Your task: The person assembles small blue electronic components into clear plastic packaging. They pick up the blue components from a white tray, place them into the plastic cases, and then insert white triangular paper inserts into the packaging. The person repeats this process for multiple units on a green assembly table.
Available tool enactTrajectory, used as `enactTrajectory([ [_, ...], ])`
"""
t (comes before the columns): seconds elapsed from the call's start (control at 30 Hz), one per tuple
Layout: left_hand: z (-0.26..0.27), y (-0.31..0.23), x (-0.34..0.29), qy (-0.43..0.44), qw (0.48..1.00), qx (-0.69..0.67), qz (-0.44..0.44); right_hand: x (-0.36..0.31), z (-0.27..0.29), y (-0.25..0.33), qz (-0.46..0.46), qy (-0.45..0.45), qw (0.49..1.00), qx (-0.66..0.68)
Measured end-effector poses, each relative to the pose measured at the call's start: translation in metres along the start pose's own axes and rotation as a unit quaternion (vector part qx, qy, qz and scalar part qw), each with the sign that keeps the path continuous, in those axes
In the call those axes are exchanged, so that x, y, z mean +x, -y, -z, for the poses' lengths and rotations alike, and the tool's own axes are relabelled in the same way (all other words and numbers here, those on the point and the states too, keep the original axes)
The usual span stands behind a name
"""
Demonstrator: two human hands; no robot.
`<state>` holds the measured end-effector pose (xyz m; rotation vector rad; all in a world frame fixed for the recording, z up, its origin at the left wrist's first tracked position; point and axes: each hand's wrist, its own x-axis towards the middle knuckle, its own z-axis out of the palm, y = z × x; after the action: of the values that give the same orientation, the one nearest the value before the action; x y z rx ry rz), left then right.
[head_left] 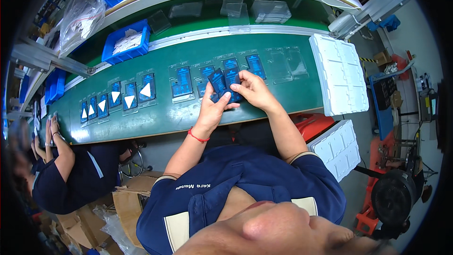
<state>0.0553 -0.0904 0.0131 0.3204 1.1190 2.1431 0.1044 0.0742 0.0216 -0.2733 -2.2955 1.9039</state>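
At the middle of the green bench my left hand (210, 108) is closed on a flat dark battery (217, 81), pinched between thumb and fingers. My right hand (255, 90) grips another dark battery (231, 76) with pale blue print, its thumb across the face. The two batteries fan out side by side and overlap; more dark pieces show below them, partly hidden by my fingers. Beyond my hands, further batteries lie in transparent plastic trays, one battery (182, 81) to the left and one battery (255, 66) to the right.
Leftward, several batteries carry white triangles (146, 90). Transparent trays (278, 65) lie to the right, beside stacked white trays (340, 75). A blue bin (126, 42) of white pieces stands at the back, under a shelf. Another person's hands (53, 125) rest at the bench's left end.
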Motion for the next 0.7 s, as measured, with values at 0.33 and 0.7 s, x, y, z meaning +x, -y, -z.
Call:
enactTrajectory([
  [0.33,0.016,-0.014,-0.005,-0.053,0.996,0.067,-0.027,0.011,0.148,-0.030,-0.110,-0.257,0.924,-0.262],
  [0.7,-0.016,0.014,0.015,0.067,0.993,0.094,-0.001,-0.005,0.006,-0.013,0.131,-0.042,0.987,-0.084],
])
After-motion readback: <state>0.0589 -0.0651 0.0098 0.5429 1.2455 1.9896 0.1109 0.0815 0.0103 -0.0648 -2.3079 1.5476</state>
